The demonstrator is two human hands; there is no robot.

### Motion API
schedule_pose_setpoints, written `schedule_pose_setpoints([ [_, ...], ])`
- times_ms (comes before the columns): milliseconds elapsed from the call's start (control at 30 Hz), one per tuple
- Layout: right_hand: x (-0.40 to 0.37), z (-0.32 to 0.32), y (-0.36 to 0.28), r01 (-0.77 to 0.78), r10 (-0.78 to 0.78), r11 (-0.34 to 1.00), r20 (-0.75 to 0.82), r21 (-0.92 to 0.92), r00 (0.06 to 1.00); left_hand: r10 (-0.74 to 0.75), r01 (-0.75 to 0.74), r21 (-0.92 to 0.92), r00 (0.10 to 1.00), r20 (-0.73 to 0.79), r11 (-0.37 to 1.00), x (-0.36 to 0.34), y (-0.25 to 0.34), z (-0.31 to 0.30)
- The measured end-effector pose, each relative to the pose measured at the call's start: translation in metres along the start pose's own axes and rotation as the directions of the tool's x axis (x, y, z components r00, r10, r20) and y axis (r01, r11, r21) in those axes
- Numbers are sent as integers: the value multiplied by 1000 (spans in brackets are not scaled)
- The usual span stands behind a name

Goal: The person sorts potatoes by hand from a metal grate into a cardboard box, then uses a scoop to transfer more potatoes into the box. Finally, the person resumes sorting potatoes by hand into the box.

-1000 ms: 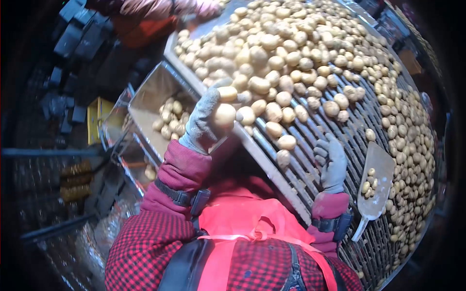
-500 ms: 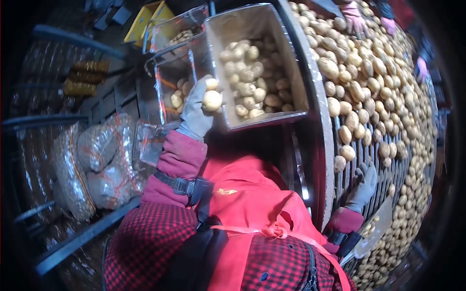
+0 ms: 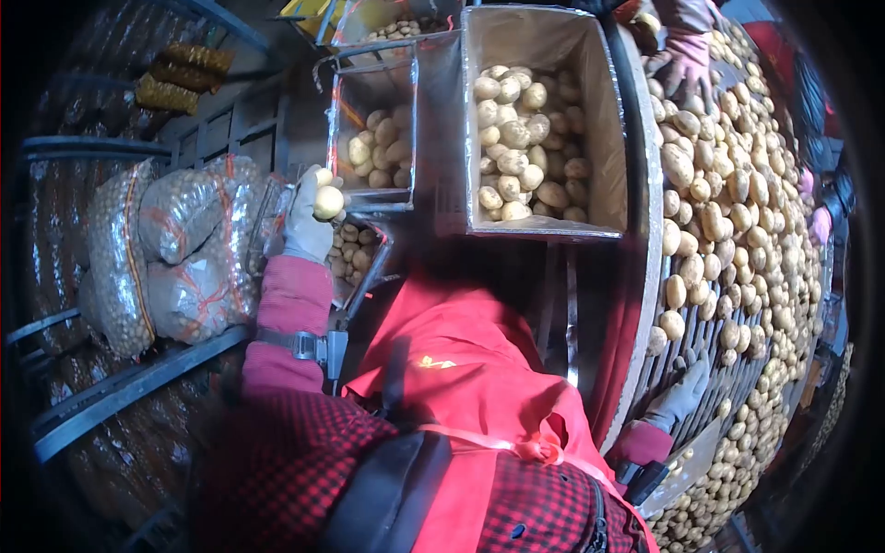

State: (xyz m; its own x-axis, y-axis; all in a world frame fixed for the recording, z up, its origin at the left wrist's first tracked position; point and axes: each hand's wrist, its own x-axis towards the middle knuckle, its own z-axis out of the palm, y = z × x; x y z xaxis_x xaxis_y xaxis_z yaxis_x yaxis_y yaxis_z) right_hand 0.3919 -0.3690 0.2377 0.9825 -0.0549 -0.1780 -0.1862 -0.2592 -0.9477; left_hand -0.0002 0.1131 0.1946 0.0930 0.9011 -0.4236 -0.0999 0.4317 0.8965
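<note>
My left hand (image 3: 307, 221), in a grey glove, is closed around potatoes (image 3: 328, 202); two of them show. It hangs over the gap between the filled plastic sacks and a small bin of potatoes (image 3: 353, 251) below it. My right hand (image 3: 680, 392), gloved in grey too, rests low over the slatted rack (image 3: 645, 371) with its fingers stretched out and apart. No potato shows in it. Loose potatoes (image 3: 728, 221) lie thickly on the rack just beyond my right fingers.
A lined box (image 3: 474, 166) holding potatoes stands between my arms, with a smaller potato bin (image 3: 373, 195) to its left. Plastic sacks (image 3: 189, 249) lie behind a metal rail (image 3: 138, 392). Another person's pink-gloved hand (image 3: 687, 64) reaches onto the potatoes at upper right.
My left hand has moved left and slightly down with its potatoes, away from the lined box. The view has turned left. My right hand stays over the rack.
</note>
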Motion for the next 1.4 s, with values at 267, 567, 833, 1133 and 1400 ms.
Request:
schedule_pose_setpoints([
  [267,-7,3,-3,-14,14,1000,3,-25,1000,-117,156,249,979,-167,956,-31,-36,-90],
  [567,-2,-4,3,-11,12,999,16,-31,1000,-275,321,196,934,-230,926,-37,-71,-114],
  [833,0,-4,6,34,-34,999,17,0,999,-68,102,288,990,-124,952,-44,-85,-120],
  [1133,22,-21,34,115,-117,992,34,43,993,11,-14,74,999,50,997,-27,-20,-36],
  [1400,26,-25,40,21,-20,999,-34,45,999,-8,7,18,995,99,1000,80,21,44],
])
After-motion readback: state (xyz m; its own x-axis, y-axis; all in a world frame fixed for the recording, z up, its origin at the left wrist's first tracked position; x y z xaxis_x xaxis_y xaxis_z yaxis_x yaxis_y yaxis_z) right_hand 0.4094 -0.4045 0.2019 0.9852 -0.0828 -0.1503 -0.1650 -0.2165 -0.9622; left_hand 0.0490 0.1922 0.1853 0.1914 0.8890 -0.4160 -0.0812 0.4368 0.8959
